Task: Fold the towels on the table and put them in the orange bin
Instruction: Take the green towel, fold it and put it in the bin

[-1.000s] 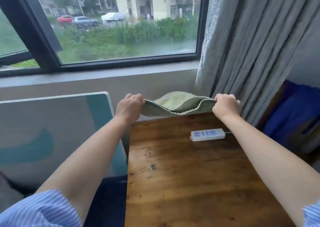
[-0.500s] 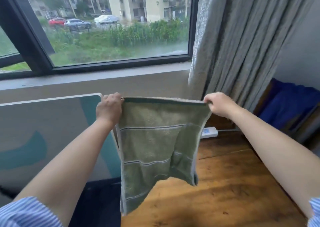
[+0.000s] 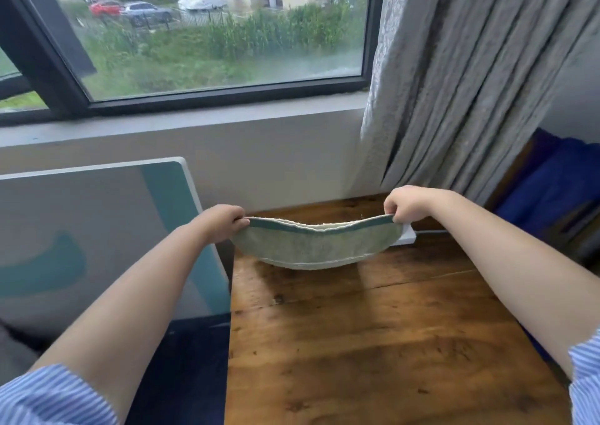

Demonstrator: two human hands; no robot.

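A pale green towel (image 3: 311, 246) with a teal band along its top edge hangs in the air above the far end of the wooden table (image 3: 373, 343). It sags in a shallow curve between my two hands. My left hand (image 3: 220, 222) pinches its left corner and my right hand (image 3: 409, 207) pinches its right corner. The towel's lower edge hovers just above the tabletop. No orange bin is in view.
A white power strip (image 3: 407, 238) lies at the table's far end, mostly hidden behind the towel. A grey and teal panel (image 3: 97, 239) stands left of the table. Grey curtains (image 3: 454, 84) hang at the right, with blue fabric (image 3: 552, 191) beyond them.
Half a second ago the towel hung long and flat from my hands. Now my hands are lower and farther forward over the table, and the towel shows as a short sagging curve.
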